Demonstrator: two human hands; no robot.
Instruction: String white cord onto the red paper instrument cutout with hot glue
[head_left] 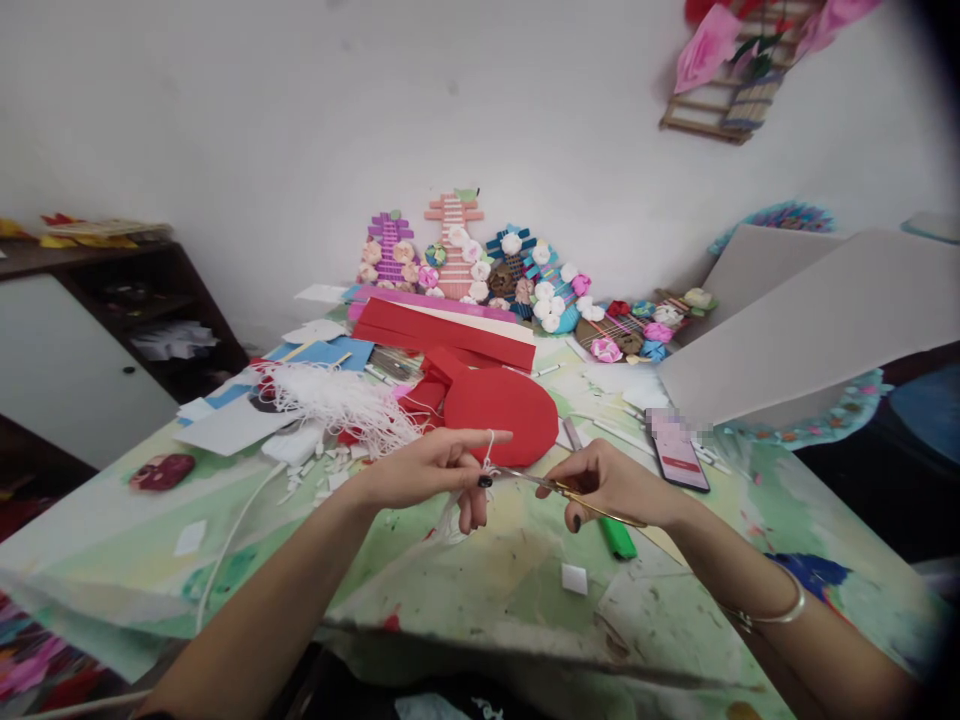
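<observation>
My left hand point(442, 470) grips white string point(489, 452), which loops round the outstretched index finger and hangs in loose strands below the palm. Gold-handled scissors point(592, 503) are in my right hand point(600, 480), their blades pointing left and reaching the string beside my left fingertips. Whether the blades are parted is too small to tell. Just behind both hands lies a round red piece point(506, 410) with a narrow neck. A tangled heap of white string point(337, 405) rests to the left of it.
Decorated instrument-shaped crafts point(457, 250) lean on the wall. Red strips point(442, 335) lie before them. A phone point(677, 450) is at the right, near large grey boards point(810, 320). A green object point(617, 538) and a white square point(574, 579) lie near my right hand; a dark red case point(163, 472) sits left.
</observation>
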